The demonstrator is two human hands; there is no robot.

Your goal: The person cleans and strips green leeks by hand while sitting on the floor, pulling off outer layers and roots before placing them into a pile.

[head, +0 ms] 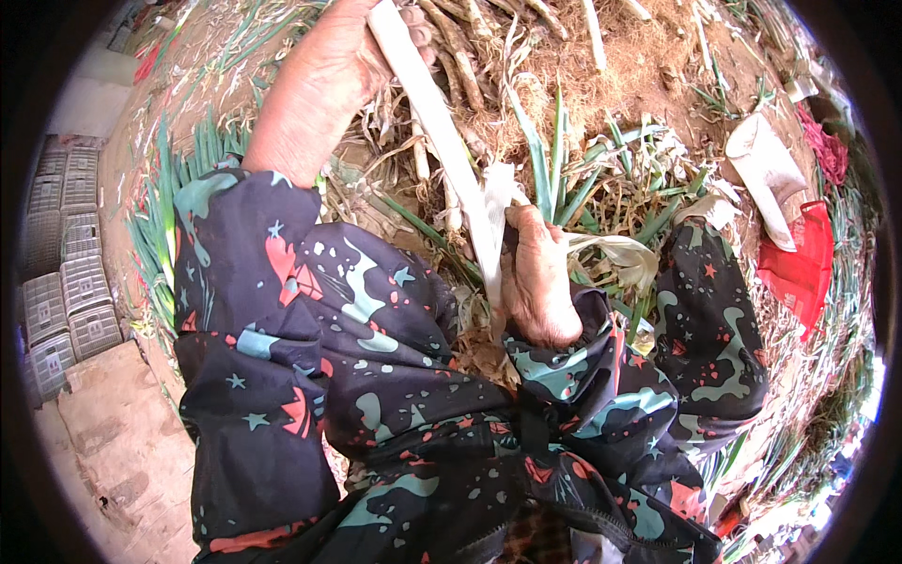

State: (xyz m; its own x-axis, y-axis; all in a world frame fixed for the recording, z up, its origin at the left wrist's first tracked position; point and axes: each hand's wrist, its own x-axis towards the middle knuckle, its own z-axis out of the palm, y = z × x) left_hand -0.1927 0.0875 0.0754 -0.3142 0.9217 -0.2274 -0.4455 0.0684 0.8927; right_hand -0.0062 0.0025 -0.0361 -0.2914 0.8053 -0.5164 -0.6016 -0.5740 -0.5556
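Observation:
A long white stalk, apparently of a green onion [451, 162], slants from the top centre down towards my lap. Its upper part lies in my left hand [338, 77], whose fingers curl round it. My right hand [539, 275] is beside the stalk's lower end, with its thumb and fingers closed on a pale peeled outer leaf [499, 190]. Another limp, translucent strip of leaf [627, 257] trails to the right of this hand. Beyond the stalk lie unpeeled green onions [458, 63] with dry roots.
Leaf scraps [648, 169] cover the ground before my knees. Green onions with green tops [158, 218] lie at the left, near stacked plastic crates [88, 282] and a wooden board [127, 416]. A red bag [796, 268] and a white folded object [764, 166] lie at the right.

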